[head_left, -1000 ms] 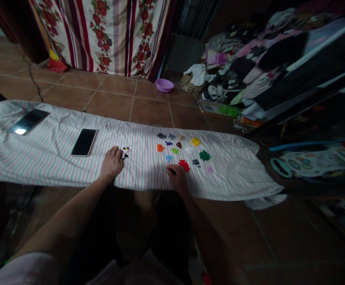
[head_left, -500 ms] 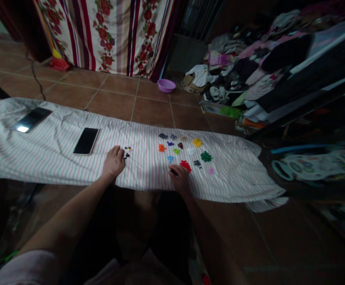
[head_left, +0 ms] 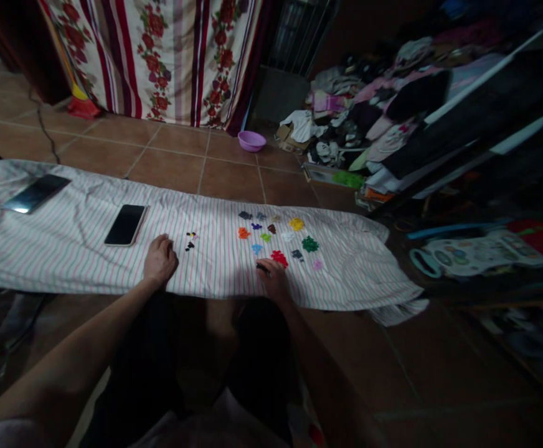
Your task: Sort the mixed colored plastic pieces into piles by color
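Note:
My left hand (head_left: 160, 261) rests palm down on the striped cloth (head_left: 220, 261), its fingers loosely stretched and nothing visible in them. Just right of it lies a small mixed cluster of tiny black pieces (head_left: 190, 246) with some yellow and pink bits. My right hand (head_left: 275, 278) is at the near edge of the sorted colour piles, fingers bent together on small black pieces (head_left: 263, 268); how many is hidden. Close to its fingertips are the red pile (head_left: 279, 256) and the light blue pile (head_left: 256, 248). Orange (head_left: 243, 233), yellow (head_left: 296, 223) and dark green (head_left: 309, 244) piles lie farther off.
A black-screened phone (head_left: 126, 224) lies left of my left hand, and a second dark glossy device (head_left: 37, 193) is at the far left. Beyond the cloth, a purple basin (head_left: 251, 141) stands on the tiled floor. Heaped clothes (head_left: 346, 112) fill the back right.
The view has shifted slightly. My left hand has drawn left, away from the small mixed cluster. My right hand stays by the red pile with its fingers at the black pieces.

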Action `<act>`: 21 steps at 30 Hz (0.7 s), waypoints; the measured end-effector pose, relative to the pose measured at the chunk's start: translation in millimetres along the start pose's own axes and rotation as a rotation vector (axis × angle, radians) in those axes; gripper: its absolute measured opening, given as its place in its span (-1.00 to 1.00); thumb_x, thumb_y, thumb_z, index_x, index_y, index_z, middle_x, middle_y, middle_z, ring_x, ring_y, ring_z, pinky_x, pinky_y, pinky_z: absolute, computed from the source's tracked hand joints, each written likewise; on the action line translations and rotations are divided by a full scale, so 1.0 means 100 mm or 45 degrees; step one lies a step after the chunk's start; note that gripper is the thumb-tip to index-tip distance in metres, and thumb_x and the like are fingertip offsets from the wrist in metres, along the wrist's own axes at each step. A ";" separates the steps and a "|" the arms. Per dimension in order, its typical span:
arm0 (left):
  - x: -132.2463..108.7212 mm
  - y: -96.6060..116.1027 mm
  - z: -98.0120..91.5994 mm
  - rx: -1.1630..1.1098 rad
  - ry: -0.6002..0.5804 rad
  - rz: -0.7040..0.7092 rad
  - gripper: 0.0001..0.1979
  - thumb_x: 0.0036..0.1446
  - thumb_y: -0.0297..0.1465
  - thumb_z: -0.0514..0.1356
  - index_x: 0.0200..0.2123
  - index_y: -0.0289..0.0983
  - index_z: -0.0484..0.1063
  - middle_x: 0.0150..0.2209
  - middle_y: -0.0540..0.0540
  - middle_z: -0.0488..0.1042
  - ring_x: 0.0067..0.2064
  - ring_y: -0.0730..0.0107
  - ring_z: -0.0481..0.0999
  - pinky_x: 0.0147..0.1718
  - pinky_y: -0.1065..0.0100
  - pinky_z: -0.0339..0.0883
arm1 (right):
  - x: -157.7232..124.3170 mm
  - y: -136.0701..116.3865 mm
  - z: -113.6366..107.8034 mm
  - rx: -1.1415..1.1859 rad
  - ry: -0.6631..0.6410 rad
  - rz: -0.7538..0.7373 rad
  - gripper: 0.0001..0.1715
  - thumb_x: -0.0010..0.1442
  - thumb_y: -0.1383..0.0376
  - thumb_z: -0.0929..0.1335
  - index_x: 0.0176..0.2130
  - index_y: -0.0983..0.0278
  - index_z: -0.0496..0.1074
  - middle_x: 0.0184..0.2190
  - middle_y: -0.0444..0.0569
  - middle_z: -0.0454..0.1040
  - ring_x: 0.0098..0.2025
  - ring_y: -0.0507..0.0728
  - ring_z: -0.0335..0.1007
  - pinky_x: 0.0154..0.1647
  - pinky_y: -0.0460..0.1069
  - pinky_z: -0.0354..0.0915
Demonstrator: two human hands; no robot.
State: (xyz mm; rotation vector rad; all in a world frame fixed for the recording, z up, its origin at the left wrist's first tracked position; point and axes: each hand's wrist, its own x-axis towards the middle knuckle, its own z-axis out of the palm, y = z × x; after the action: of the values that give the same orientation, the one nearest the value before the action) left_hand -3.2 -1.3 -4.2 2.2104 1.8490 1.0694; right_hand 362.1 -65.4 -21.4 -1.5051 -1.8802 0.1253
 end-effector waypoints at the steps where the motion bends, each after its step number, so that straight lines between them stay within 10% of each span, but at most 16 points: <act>1: -0.02 -0.02 -0.01 0.006 0.003 -0.016 -0.69 0.07 -0.46 0.01 -0.11 -0.28 0.38 0.02 -0.31 0.40 0.11 -0.02 0.35 0.12 -0.07 0.26 | 0.00 -0.01 0.00 0.000 -0.007 -0.004 -0.69 0.26 0.21 0.27 -0.11 0.21 0.54 -0.14 0.04 0.56 -0.06 0.21 0.43 0.01 0.16 0.30; 11: -0.05 0.07 -0.06 0.167 0.042 0.047 -0.77 0.08 -0.50 -0.01 -0.19 -0.28 0.34 -0.16 -0.30 0.42 -0.02 -0.04 0.39 0.00 -0.05 0.28 | 0.13 0.06 -0.33 -0.071 0.280 0.112 -0.62 0.33 0.22 0.18 -0.17 0.23 0.54 -0.16 0.05 0.57 -0.07 0.18 0.43 0.03 0.15 0.27; 21: -0.08 0.10 -0.05 0.236 0.052 0.060 -0.78 0.09 -0.51 0.00 -0.18 -0.27 0.33 -0.11 -0.29 0.41 0.04 -0.01 0.37 0.04 -0.01 0.26 | 0.38 0.38 -0.11 -0.204 0.098 -0.013 -0.81 0.21 0.27 0.29 -0.27 0.22 0.51 -0.21 0.04 0.51 -0.07 0.22 0.31 0.01 0.14 0.20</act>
State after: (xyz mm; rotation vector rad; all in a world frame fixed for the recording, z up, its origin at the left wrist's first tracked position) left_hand 2.3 -12.8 0.4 2.3598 1.9984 0.9946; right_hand 396.9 -23.4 -14.1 -1.5832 -1.8734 -0.0892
